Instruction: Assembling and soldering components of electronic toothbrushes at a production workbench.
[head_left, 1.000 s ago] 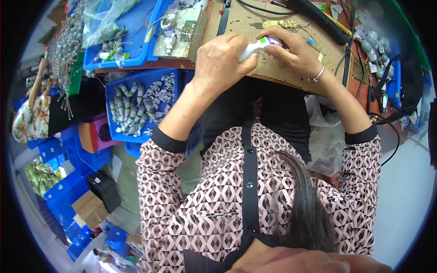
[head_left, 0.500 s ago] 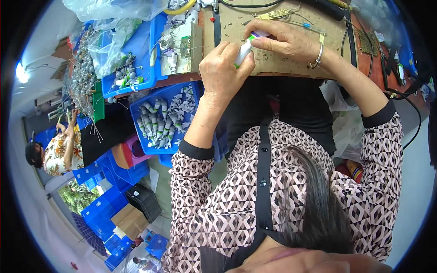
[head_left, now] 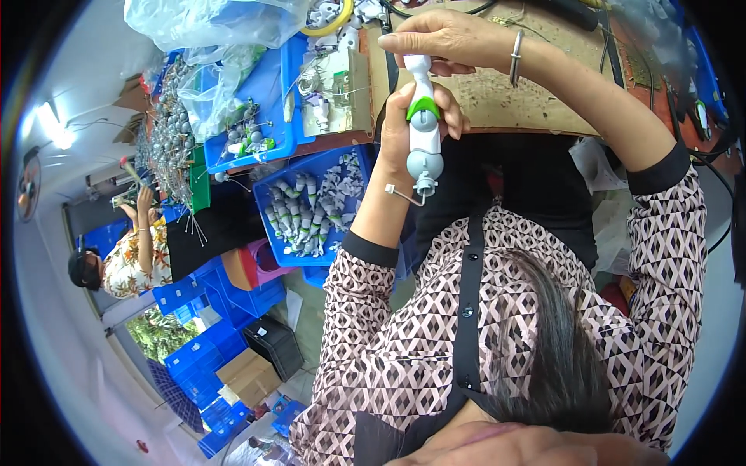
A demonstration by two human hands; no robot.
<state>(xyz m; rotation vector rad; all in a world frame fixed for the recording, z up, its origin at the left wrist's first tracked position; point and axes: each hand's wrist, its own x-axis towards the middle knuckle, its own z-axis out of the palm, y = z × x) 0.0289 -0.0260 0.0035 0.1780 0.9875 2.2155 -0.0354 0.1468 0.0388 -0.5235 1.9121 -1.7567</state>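
My left hand (head_left: 398,128) is closed around a jointed plastic arm piece (head_left: 424,140), white and grey with a bright green band. The piece stands lengthwise in the hand, its grey rounded joints toward my body. A short wire with a small white connector (head_left: 391,189) hangs from its near end. Over its white far end lies my right hand (head_left: 454,40), fingers stretched out and apart. That hand hides the tip, so I cannot tell how firmly it touches. Cardboard (head_left: 505,93) covers the bench beyond my hands.
A blue bin (head_left: 268,233) left of my lap holds several similar white, grey and green pieces. On the bench stand a blue tray (head_left: 289,93) and a small box with a circuit board (head_left: 340,84). Another person (head_left: 140,252) works at the far left.
The piece has turned upright in my left hand, and its grey joints and wire now show. My right hand has straightened its fingers. The whole view has shifted slightly.
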